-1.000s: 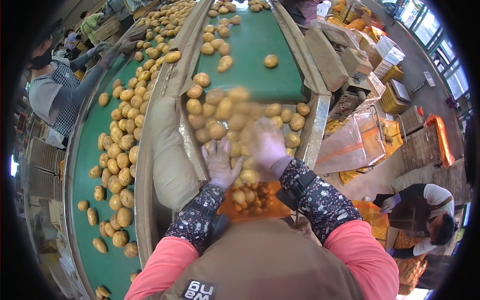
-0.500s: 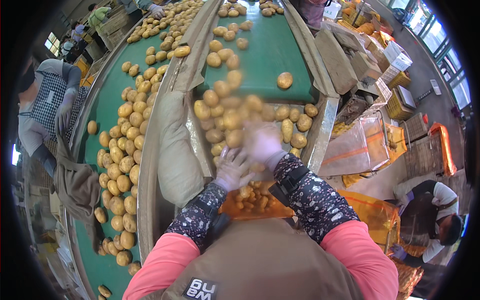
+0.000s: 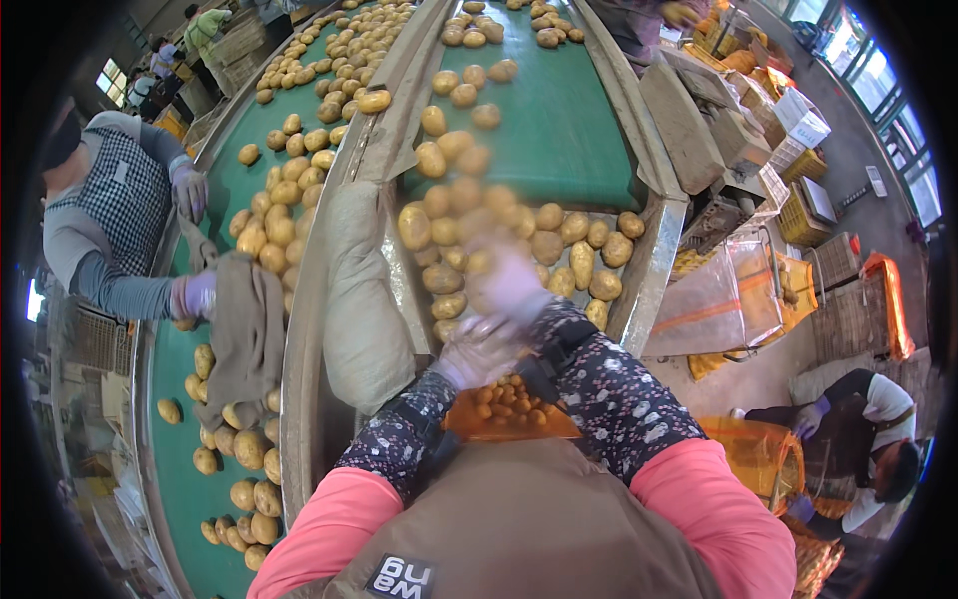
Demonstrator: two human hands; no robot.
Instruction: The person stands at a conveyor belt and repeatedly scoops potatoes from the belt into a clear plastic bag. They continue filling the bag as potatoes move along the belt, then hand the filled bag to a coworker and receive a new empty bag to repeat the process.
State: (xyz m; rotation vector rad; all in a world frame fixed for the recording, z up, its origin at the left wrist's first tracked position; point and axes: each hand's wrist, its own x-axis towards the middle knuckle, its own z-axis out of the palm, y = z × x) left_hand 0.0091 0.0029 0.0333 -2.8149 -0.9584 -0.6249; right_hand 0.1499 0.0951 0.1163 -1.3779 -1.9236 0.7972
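Note:
Both my hands wear pale lilac gloves and meet at the near end of a metal chute full of brown potatoes (image 3: pixel 582 262). My left hand (image 3: pixel 483 349) lies low at the chute's mouth, fingers stretched toward the right wrist and nothing seen in its grasp. Just above it, my right hand (image 3: pixel 507 284) is smeared by motion among the potatoes, so its fingers cannot be read. Blurred potatoes (image 3: pixel 467 190) crowd ahead of it. Below the hands, an orange mesh bag (image 3: pixel 509 424) hangs against my apron with small-looking potatoes inside.
A green belt (image 3: pixel 549 110) feeds the chute from ahead. A padded cloth roll (image 3: pixel 361 299) lines the chute's left side. Beyond it, another green belt (image 3: pixel 175 479) carries potatoes, where a co-worker (image 3: pixel 120 210) holds a grey-brown cloth (image 3: pixel 244 324). Another person (image 3: pixel 878 419) bends beside orange bags at right.
My left hand has shifted right, under my right wrist; my right hand has drawn slightly left and nearer. The co-worker's cloth has swung across the left belt over the potatoes.

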